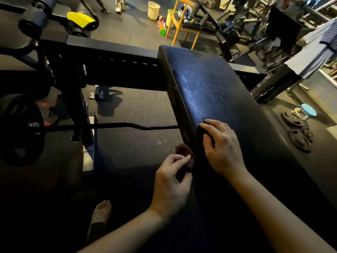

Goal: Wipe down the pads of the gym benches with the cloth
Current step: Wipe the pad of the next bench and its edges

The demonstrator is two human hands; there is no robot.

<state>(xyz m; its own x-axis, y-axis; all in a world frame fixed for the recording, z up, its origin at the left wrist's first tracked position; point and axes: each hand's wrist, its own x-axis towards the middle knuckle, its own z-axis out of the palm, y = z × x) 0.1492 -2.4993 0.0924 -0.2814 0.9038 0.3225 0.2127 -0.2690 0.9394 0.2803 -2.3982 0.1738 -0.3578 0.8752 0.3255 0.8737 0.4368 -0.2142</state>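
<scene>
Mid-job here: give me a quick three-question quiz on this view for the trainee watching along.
1. True or false: the right hand rests on top of the bench pad.
2. Which hand pinches the reddish cloth at the pad's side edge? A) left hand B) right hand C) neither
3. Fill in: the spray bottle stands on the floor beside the yellow ___.

Key: 1 true; 2 A; 3 chair.
</scene>
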